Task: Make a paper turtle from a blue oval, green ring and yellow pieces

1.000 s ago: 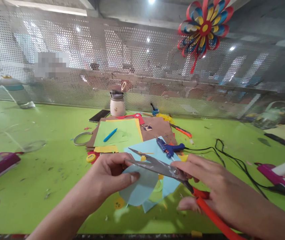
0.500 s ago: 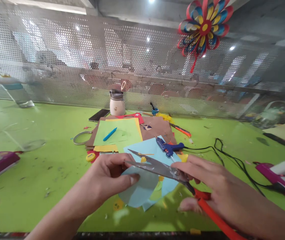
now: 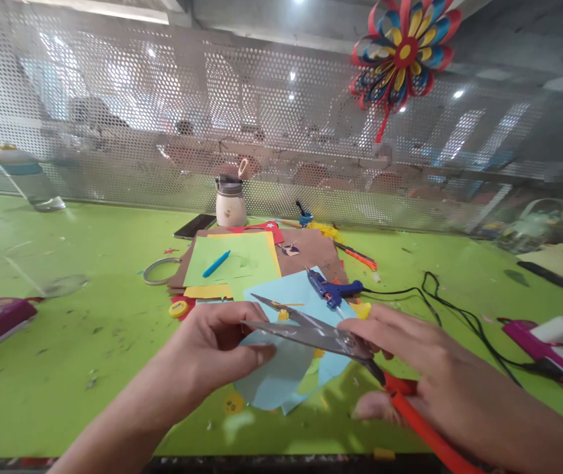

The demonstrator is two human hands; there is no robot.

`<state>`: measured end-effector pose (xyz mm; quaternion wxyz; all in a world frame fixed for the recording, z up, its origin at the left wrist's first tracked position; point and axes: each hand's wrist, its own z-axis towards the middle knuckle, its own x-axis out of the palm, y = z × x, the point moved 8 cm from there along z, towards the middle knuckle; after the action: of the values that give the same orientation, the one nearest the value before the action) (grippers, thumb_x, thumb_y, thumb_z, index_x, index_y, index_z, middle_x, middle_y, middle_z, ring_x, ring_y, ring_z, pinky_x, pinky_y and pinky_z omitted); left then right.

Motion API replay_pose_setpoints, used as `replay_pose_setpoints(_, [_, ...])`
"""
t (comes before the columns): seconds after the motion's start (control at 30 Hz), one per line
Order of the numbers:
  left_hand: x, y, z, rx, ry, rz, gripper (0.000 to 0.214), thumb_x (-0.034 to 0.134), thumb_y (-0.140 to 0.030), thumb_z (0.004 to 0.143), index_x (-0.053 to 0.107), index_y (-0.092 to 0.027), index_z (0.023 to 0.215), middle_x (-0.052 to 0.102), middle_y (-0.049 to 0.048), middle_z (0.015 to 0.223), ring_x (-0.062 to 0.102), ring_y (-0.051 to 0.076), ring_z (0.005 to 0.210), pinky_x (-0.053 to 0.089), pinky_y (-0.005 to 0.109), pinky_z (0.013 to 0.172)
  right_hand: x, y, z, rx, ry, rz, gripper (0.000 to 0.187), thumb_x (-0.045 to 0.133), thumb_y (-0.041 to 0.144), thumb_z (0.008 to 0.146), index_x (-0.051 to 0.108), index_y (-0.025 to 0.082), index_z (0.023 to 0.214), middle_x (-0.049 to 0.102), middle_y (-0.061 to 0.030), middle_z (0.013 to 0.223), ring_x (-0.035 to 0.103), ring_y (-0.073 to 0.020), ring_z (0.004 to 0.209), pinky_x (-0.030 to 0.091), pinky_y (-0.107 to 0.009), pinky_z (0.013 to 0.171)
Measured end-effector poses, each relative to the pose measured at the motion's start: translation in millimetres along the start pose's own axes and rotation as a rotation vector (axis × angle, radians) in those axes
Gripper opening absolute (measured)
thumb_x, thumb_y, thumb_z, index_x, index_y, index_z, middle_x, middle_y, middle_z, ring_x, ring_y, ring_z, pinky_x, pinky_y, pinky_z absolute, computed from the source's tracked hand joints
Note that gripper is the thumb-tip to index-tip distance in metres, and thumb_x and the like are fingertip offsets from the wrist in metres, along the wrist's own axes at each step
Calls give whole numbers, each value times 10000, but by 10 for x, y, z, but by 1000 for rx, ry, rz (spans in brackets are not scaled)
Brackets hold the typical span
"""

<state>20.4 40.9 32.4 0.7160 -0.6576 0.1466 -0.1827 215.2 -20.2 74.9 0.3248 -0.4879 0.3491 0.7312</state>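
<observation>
The left hand pinches a rounded piece of blue paper between thumb and fingers, holding it up over the green table. The right hand grips the orange-red-handled scissors, thumb well apart from the other fingers; the blades are parted and point left, the lower one crossing the top of the paper near the left fingertips, though whether it touches cannot be told. Beyond the blades, a blue glue gun lies by a pale blue sheet, and a blue pen rests on green paper
</observation>
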Motion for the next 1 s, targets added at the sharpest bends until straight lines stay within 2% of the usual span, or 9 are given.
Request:
replay_pose_setpoints(0.2, [45,-7,15,11,45,-77,80,761,-181,746,708,-198,690,631,-19,722,546,104,695,443,181,625,5,-7,10,-5,6,17,526,612,609,823,606,242,1199,688,-104,1041,716,-245,808,613,-308,624])
replay_pose_setpoints(0.4, [33,28,2,3,62,-82,69,760,-194,756,704,-190,715,634,-15,738,544,101,688,442,181,619,-18,17,19,-11,-3,13,511,657,577,807,625,229,1178,702,-99,1010,715,-238,779,611,-310,640])
replay_pose_setpoints(0.6, [28,23,5,16,85,-74,53,752,-210,770,706,-188,756,633,-8,761,545,106,707,448,191,641,-40,34,14,-18,-16,27,510,586,611,840,641,214,1155,709,-108,998,717,-233,766,612,-303,637])
replay_pose_setpoints(0.87, [40,25,-10,18,97,-77,62,747,-197,779,699,-188,741,626,-20,748,542,95,713,444,179,653,-13,8,4,-11,-3,3,522,595,609,835,631,213,1173,700,-125,1088,722,-247,832,614,-307,651])
replay_pose_setpoints(1.0, [62,-3,-1,13,123,-81,30,741,-171,781,727,-197,773,655,-22,777,559,85,715,453,153,651,1,-3,2,4,24,32,497,636,591,817,622,244,1172,697,-92,1083,710,-255,903,612,-330,715])
